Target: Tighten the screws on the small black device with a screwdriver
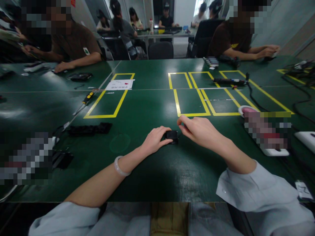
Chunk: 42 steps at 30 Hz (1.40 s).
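On a dark green table [152, 177] marked with yellow tape rectangles [192, 101], the left hand [155, 140], a pale translucent bangle [119, 167] on its wrist, grips a small black block-shaped part [172, 136] that rests on the tabletop near the table's middle, just below the tape outlines. The right hand [198, 130] lies just beside the part, its thumb and forefinger pinched together at the tip; whether they hold anything cannot be told. A flat black component [90, 129] lies well to the left, and a yellow-handled screwdriver [85, 101] beyond it.
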Available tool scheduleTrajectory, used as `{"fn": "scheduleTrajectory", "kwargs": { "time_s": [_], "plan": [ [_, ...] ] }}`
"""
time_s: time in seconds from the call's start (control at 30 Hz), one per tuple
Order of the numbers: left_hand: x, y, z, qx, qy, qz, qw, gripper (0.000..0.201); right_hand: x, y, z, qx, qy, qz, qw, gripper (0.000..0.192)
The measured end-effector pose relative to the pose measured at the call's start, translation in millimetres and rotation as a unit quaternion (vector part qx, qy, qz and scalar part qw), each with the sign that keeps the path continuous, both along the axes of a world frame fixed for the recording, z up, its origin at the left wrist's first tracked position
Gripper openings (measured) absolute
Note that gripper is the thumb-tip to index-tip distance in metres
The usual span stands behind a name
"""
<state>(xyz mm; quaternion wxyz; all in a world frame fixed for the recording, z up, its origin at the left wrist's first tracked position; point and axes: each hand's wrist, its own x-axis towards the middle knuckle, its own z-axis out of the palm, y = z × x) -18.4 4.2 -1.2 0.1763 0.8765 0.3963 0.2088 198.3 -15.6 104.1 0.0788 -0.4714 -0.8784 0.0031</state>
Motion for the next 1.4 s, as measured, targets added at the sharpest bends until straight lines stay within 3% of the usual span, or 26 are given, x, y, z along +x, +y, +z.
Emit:
{"fn": "scheduleTrajectory", "kwargs": {
  "time_s": [1.4],
  "plan": [
    [1.0,-0.1,1.8,-0.002,0.004,0.003,1.000,0.039,0.5,-0.6,2.8,-0.016,0.011,0.008,1.000,0.022]
  ]
}}
